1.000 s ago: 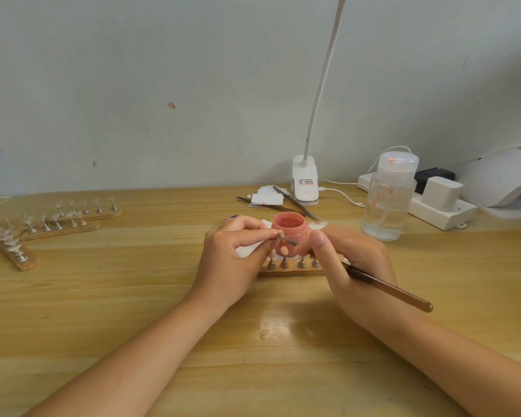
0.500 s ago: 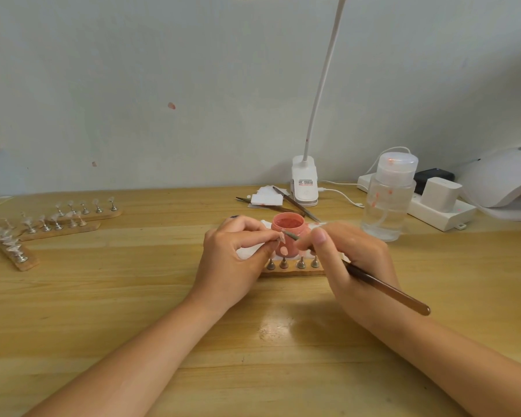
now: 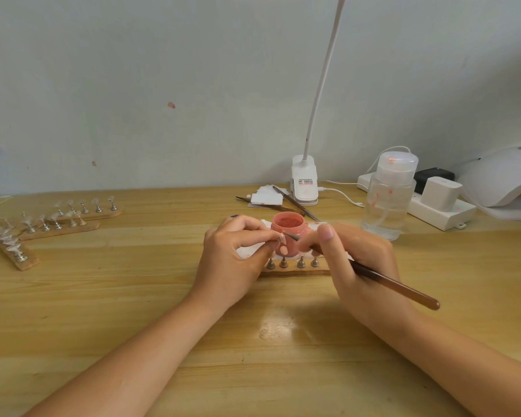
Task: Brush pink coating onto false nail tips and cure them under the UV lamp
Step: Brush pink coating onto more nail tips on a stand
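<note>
While the left hand (image 3: pixel 232 251) pinches a tiny, light, likely slippery nail tip (image 3: pixel 281 238) by its stand before the pink jar (image 3: pixel 288 228), the right hand (image 3: pixel 358 263) grips the brush (image 3: pixel 382 281), bristles touching it.

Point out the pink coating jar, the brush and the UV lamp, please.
pink coating jar (image 3: pixel 287 222), head view, on its open top.
brush (image 3: pixel 394 288), head view, on the brown handle behind the right hand.
UV lamp (image 3: pixel 500 179), head view, on its white dome.
</note>
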`<state>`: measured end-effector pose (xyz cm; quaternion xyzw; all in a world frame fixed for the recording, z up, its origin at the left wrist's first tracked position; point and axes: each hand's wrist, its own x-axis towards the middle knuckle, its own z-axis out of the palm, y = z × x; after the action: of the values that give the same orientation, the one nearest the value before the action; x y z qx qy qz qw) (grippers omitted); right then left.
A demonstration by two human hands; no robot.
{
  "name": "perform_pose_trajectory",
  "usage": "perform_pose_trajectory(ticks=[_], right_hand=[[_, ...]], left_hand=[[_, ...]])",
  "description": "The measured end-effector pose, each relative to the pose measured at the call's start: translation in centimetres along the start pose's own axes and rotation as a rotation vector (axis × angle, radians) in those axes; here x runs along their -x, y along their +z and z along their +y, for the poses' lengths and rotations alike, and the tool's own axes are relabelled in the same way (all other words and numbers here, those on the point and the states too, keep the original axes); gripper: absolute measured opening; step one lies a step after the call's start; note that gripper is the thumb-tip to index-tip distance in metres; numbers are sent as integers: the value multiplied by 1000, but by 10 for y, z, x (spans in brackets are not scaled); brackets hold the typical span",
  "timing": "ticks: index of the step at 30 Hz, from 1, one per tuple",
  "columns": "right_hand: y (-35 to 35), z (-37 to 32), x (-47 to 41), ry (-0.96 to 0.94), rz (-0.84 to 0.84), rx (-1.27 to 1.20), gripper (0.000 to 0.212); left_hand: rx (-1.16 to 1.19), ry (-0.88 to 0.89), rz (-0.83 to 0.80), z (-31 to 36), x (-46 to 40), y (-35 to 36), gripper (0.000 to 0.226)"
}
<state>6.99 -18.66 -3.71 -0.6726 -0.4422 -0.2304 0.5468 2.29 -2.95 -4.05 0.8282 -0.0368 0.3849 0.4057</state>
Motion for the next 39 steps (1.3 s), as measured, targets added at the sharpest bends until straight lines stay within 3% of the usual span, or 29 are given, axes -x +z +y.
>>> perform_pose_trajectory(ticks=[4, 8, 13, 17, 21, 24, 29, 33, 39], right_hand=[[-1, 0, 2, 85, -16, -56, 57], [-1, -1, 0, 33, 11, -37, 42], [-1, 0, 2, 137, 8, -106, 51], [0, -3, -1, 52, 20, -73, 43], [1, -3, 1, 187, 19, -179, 47], [1, -5, 0, 138, 51, -183, 43], [1, -5, 1, 241, 4, -217, 46], [1, -8, -1, 178, 38, -193, 42], [1, -9, 0, 261, 31, -250, 44]], left_hand=[[6, 1, -1, 1, 0, 0, 16], [-7, 13, -9, 0, 0, 0, 14], [1, 48, -25, -3, -1, 0, 17], [16, 58, -13, -6, -1, 0, 21], [22, 108, 3, -7, -1, 1, 17], [25, 144, 16, -8, -1, 1, 14], [35, 142, 20, -8, -2, 1, 16], [52, 123, 18, -8, -2, 1, 17], [88, 95, 1, -6, -2, 0, 15]])
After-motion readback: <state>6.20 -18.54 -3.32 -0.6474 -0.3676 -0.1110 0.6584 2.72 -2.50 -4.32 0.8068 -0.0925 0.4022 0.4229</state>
